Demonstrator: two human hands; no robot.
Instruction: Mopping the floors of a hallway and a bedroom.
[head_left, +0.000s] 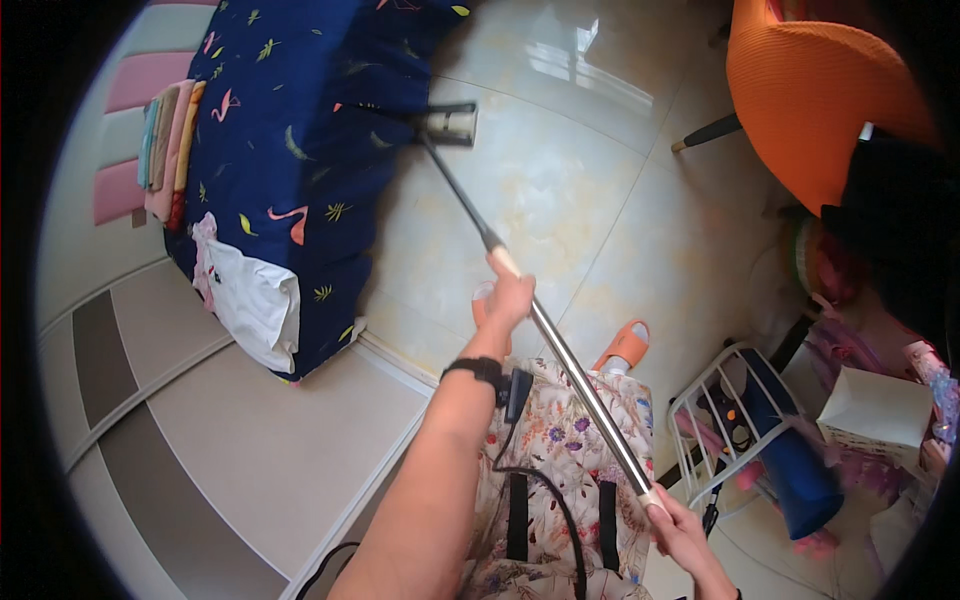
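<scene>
A long metal mop handle (574, 360) runs diagonally across the view. Around its upper grip my left hand (513, 289) is closed, while my right hand (677, 525) holds the lower end near my right hip. At the far end, the flat mop head (450, 124) lies on the tiled floor (540, 187) against the hanging edge of a navy bedspread (330, 150). Part of the head is hidden by the cloth or blurred.
A white garment (259, 300) and folded cloths (169, 142) lie on the bed's left side. Sliding wardrobe doors (300, 442) stand lower left. Right are an orange-covered chair (810, 97), its leg (705, 133), a white wire rack (720, 405) and a white box (874, 409).
</scene>
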